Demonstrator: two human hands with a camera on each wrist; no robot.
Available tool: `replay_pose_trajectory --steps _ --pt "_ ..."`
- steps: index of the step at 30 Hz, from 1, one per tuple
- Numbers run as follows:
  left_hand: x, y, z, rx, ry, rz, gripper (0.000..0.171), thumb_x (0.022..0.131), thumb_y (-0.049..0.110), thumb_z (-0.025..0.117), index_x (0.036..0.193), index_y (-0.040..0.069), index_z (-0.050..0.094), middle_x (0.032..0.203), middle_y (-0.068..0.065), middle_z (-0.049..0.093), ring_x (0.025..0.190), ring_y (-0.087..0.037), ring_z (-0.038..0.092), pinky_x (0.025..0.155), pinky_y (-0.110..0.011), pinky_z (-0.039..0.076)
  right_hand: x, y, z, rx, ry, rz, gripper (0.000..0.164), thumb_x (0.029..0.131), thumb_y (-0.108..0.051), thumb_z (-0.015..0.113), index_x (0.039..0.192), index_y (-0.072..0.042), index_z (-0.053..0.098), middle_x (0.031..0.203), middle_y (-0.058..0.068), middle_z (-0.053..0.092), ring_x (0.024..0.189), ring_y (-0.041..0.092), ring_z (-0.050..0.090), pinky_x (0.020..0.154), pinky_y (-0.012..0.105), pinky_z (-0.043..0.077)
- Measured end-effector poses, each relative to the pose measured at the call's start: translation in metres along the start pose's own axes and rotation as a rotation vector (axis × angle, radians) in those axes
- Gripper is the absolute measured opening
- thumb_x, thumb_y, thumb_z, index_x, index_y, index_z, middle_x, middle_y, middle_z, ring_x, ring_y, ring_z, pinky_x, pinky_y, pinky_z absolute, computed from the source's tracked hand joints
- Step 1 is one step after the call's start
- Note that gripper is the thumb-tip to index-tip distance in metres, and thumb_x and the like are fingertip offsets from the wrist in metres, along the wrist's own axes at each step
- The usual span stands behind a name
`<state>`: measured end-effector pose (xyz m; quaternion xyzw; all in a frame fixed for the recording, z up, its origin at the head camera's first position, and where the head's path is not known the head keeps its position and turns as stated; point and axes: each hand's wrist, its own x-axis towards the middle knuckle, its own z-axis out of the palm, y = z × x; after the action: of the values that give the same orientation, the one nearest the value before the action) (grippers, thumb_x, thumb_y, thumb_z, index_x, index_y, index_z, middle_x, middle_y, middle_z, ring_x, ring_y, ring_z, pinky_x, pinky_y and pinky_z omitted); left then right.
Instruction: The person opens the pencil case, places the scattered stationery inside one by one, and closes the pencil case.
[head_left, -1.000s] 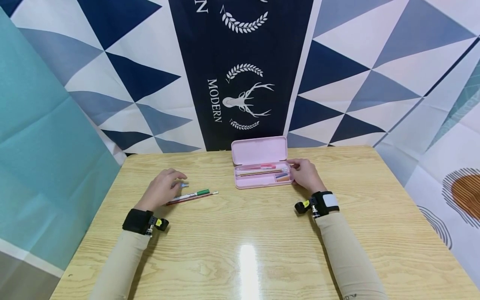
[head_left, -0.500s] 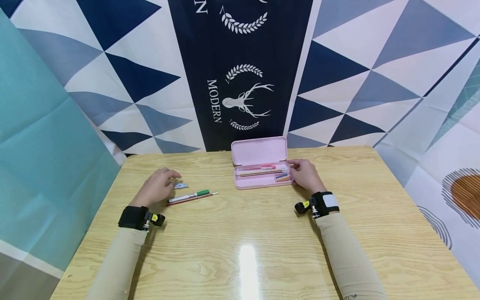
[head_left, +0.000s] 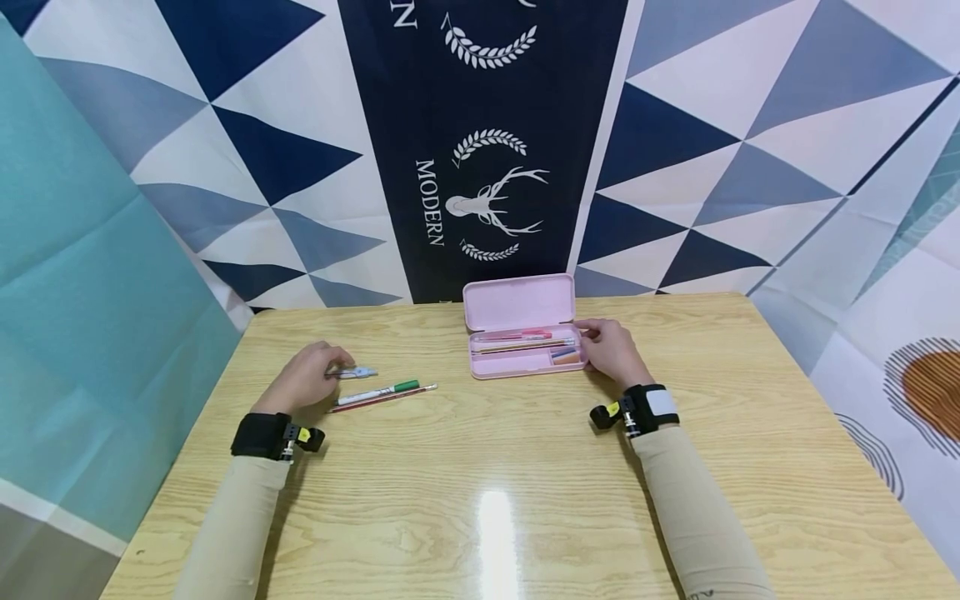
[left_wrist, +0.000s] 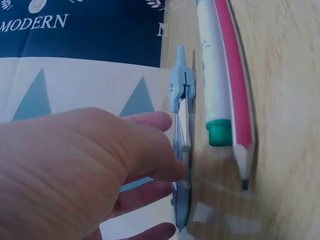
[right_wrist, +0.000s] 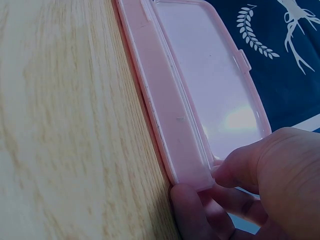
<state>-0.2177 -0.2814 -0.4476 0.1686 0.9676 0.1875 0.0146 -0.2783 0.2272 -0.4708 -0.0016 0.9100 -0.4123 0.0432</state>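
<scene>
My left hand (head_left: 303, 379) is at a pale blue drawing compass (left_wrist: 181, 82) and pinches its legs, the thumb over them and the fingertips along the far side. The compass lies on its side, hinge end pointing right. Nearer the front lie a white marker with green ends (head_left: 375, 393) and a red pencil (left_wrist: 235, 75), side by side. My right hand (head_left: 611, 350) grips the right end of an open pink pencil case (head_left: 517, 367), thumb and fingers about its corner. Pencils (head_left: 517, 345), a pink-red pen (head_left: 536, 333) and small blocks (head_left: 564, 357) lie inside.
The wooden table (head_left: 420, 500) meets a patterned cloth backdrop (head_left: 480, 167) right behind the pencil case. The case's lid (right_wrist: 210, 65) stands up on its hinge. A teal cloth (head_left: 97, 292) hangs on the left.
My left hand has drawn left along the compass, baring its hinge end, and its thumb and fingers have come in round the legs. The right hand and pencil case have stayed put.
</scene>
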Motion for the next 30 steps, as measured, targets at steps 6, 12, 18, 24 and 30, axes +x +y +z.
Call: replay_pose_trajectory --steps 6,12,18,24,30 --pt "-0.001 -0.005 0.003 -0.014 0.005 -0.007 0.031 0.087 -0.009 0.062 0.113 0.004 0.072 0.106 -0.018 0.066 0.098 -0.034 0.061 0.086 -0.053 0.052 0.0 0.001 0.001 0.008 -0.009 0.008 0.041 0.1 -0.01 0.049 0.139 -0.007 0.059 0.099 0.021 0.066 0.057 0.015 0.064 0.051 0.025 0.054" --pt "0.0 -0.011 0.007 -0.012 0.014 -0.03 0.03 0.088 -0.009 0.06 0.111 0.006 0.072 0.104 -0.017 0.066 0.096 -0.033 0.06 0.086 -0.053 0.052 0.0 0.001 0.001 0.012 -0.003 0.0 0.041 0.099 -0.008 0.049 0.138 -0.005 0.059 0.106 0.022 0.068 0.057 0.014 0.064 0.051 0.025 0.055" --pt "0.001 -0.013 0.01 0.003 0.042 -0.035 0.027 0.089 -0.01 0.06 0.105 0.007 0.074 0.1 -0.015 0.066 0.092 -0.032 0.06 0.085 -0.053 0.052 0.0 0.002 0.001 0.006 -0.003 0.001 0.041 0.098 -0.008 0.049 0.138 -0.005 0.059 0.106 0.022 0.068 0.057 0.014 0.063 0.05 0.025 0.054" --pt "-0.001 -0.01 0.011 0.011 0.061 -0.024 0.026 0.088 -0.012 0.062 0.103 0.006 0.074 0.098 -0.016 0.067 0.094 -0.034 0.062 0.087 -0.053 0.052 0.001 0.001 0.001 0.003 -0.006 0.013 0.041 0.098 -0.008 0.049 0.138 -0.007 0.059 0.103 0.02 0.068 0.057 0.015 0.064 0.051 0.026 0.055" --pt "-0.001 -0.01 0.01 0.019 0.063 -0.012 0.027 0.088 -0.012 0.061 0.105 0.005 0.073 0.098 -0.017 0.067 0.094 -0.034 0.062 0.086 -0.054 0.052 0.001 0.001 0.0 -0.009 -0.001 0.013 0.041 0.098 -0.009 0.049 0.138 -0.008 0.06 0.106 0.02 0.067 0.058 0.015 0.063 0.051 0.025 0.054"
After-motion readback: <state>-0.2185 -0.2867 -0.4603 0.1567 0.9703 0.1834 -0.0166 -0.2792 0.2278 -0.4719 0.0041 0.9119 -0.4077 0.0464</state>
